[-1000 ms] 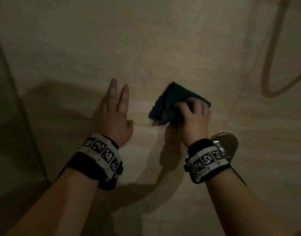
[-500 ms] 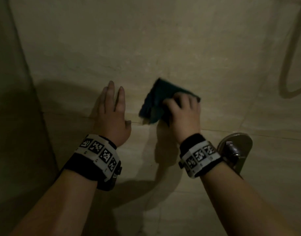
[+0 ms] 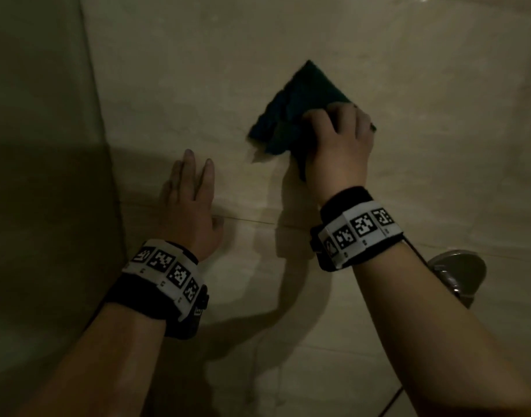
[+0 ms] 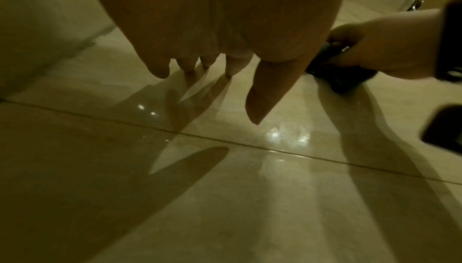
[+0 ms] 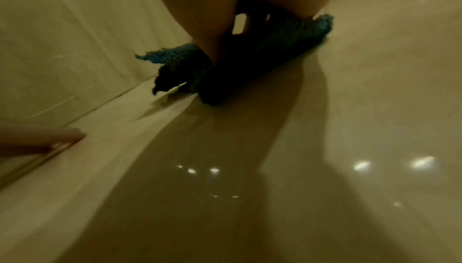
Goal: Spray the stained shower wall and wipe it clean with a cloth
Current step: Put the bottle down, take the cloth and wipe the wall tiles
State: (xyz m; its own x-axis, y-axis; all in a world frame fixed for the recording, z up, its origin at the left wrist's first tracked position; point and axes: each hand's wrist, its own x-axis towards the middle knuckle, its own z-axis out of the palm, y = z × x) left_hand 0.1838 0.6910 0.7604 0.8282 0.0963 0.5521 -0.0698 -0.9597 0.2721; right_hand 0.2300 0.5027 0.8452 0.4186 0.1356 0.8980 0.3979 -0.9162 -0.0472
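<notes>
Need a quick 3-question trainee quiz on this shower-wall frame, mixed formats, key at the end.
1. True or false: the left hand grips a spray bottle.
2. Which hand holds the cloth? A) left B) right C) both
3. Fill in: the metal fitting sits below the right ____.

Key:
1. False. The left hand lies flat, fingers straight, on the tiled wall; no bottle is in view.
2. B. The right hand has its grip curled round the dark teal cloth, pressing it to the wall.
3. Forearm.
</notes>
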